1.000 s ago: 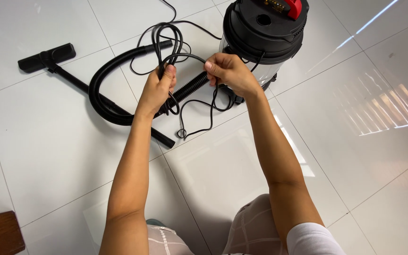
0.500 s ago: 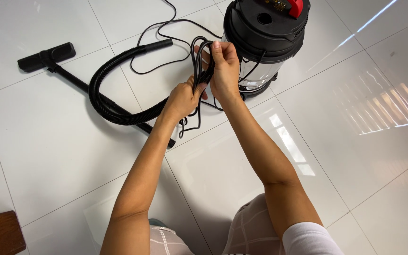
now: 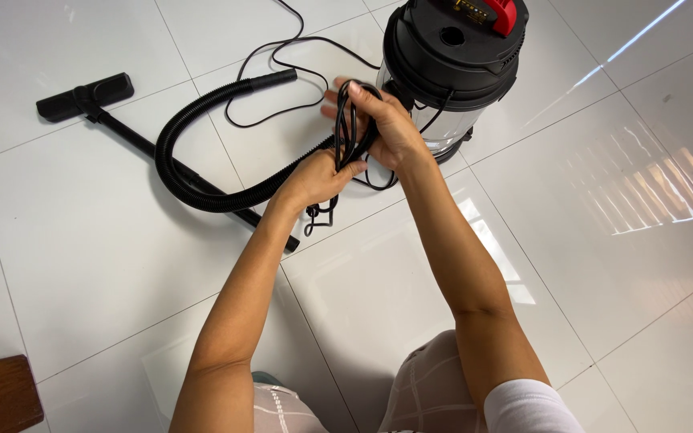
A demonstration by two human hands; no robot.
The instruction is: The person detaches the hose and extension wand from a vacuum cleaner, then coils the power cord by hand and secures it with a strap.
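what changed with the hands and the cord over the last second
The left hand moved right to meet the right hand, which closed over the bundled black power cord; its loops, spread wide before, are now gathered tight. Canister vacuum, hose and floor nozzle stayed put.
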